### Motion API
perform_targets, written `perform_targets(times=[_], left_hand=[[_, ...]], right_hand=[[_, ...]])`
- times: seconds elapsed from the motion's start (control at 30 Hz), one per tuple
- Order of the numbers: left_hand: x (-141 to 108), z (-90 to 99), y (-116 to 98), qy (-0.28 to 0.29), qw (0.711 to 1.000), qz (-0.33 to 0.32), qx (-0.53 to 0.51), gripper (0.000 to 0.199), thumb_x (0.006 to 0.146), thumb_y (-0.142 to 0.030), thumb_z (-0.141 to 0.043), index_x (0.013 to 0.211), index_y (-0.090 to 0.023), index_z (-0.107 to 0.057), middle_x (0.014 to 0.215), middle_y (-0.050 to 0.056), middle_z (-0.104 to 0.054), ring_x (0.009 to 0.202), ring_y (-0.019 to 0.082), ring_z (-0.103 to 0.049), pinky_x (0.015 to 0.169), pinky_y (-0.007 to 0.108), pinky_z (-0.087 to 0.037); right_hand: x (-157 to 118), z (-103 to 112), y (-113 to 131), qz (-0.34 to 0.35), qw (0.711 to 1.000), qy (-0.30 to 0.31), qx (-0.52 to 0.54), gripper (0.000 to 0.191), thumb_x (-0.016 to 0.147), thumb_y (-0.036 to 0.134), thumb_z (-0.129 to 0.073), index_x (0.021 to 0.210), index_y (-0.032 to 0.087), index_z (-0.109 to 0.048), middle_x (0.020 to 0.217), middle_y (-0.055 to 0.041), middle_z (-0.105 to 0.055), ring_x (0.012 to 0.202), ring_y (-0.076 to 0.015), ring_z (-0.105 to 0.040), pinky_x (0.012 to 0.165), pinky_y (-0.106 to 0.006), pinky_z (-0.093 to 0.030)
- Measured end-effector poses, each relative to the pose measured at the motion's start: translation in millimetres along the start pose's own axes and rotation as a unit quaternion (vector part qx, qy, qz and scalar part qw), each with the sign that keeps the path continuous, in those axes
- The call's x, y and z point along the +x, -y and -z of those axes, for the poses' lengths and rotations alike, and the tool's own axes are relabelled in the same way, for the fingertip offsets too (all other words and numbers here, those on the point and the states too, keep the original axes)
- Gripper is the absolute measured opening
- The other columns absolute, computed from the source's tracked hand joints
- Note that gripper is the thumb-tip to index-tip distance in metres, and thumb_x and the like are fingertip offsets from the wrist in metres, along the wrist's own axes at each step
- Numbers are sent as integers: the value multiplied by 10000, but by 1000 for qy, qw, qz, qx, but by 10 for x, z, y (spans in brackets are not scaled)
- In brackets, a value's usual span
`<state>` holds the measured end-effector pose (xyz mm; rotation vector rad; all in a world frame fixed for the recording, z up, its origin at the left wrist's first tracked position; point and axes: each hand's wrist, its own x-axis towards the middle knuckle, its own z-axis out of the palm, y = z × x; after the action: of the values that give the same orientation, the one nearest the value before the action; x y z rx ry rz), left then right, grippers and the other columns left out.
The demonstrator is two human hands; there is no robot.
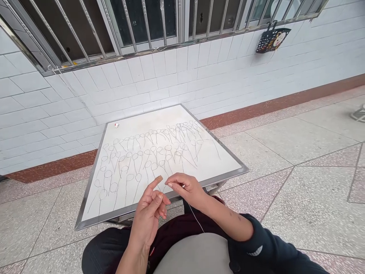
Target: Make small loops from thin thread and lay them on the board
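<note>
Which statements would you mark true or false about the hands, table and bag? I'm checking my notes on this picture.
1. The right hand has its thumb and index fingertips together. True.
2. The left hand is clenched in a fist. False: its index finger is extended.
3. Many thin looped strands lie on the white table. True.
4. The patterned bag lies on the floor. False: it hangs by the barred window.

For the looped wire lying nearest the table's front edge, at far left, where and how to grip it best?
Probably pinch that looped wire by its tail, coming from above: it lies flat on the table, with the thin tail pointing toward the front edge.
</note>
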<state>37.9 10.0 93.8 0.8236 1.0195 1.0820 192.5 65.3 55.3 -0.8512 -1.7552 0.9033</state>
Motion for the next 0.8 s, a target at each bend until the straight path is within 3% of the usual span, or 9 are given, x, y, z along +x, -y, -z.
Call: perform_targets(times=[0.13, 0.27, 0.43, 0.53, 0.67, 0.73, 0.8], left_hand=[[-12, 101, -6, 0, 1000, 21, 21, 609, 783, -368, -664, 1345, -255, -459, 733, 11, -637, 391, 11, -260, 397, 176, -237], [-18, 181, -67, 8, 996, 33, 78, 634, 799, -382, -636, 1377, -262, -405, 774, 22, -653, 365, 21, -305, 365, 179, -292], [46, 188, -98, 29, 992, 33, 119, 617, 815, -416, -600, 1381, -281, -392, 861, 48, -671, 517, 111, -540, 488, 249, -467], [76, 179, -81, 43, 990, 33, 129, 619, 819, -432, -588, 1385, -272, -392, 865, 60, -690, 516, 127, -583, 578, 301, -498], [56, 190, -90, 72, 988, 20, 138, 581, 860, -427, -528, 1391, -243, -385, 857, 61, -701, 528, 141, -622, 812, 417, -489], [40, 211, -107, 80, 987, 15, 137, 556, 873, -414, -511, 1389, -247, -388, 897, 69, -702, 481, 113, -589, 805, 408, -494], [29, 244, -126, 84, 986, 32, 142, 538, 875, -405, -510, 1382, -264, -399, 950, 78, -699, 371, 50, -455, 677, 357, -518]], right_hand=[[-4, 55, -40, 26, 999, 33, -28, 204, 918, 332, -496, 896, 237, -675, 803, -28, -658, 728, -149, -580, 664, -272, -443], [15, 77, -77, 46, 995, 72, -42, 223, 928, 331, -484, 904, 235, -684, 776, -30, -648, 731, -150, -584, 668, -266, -447], [41, 89, -76, 69, 992, 83, -65, 232, 938, 316, -457, 951, 242, -676, 783, -34, -649, 719, -154, -576, 648, -268, -438], [46, 96, -67, 71, 991, 81, -81, 243, 939, 321, -448, 954, 243, -678, 769, -36, -648, 703, -156, -566, 629, -272, -432], [49, 106, -94, 75, 991, 81, -79, 250, 940, 324, -445, 945, 249, -683, 782, -36, -653, 703, -156, -564, 632, -272, -432], [50, 115, -121, 77, 991, 86, -73, 255, 943, 331, -443, 951, 250, -684, 794, -35, -654, 707, -155, -562, 635, -268, -430], [48, 132, -143, 80, 989, 101, -72, 259, 946, 338, -442, 966, 249, -684, 783, -32, -640, 698, -151, -550, 624, -258, -421]])
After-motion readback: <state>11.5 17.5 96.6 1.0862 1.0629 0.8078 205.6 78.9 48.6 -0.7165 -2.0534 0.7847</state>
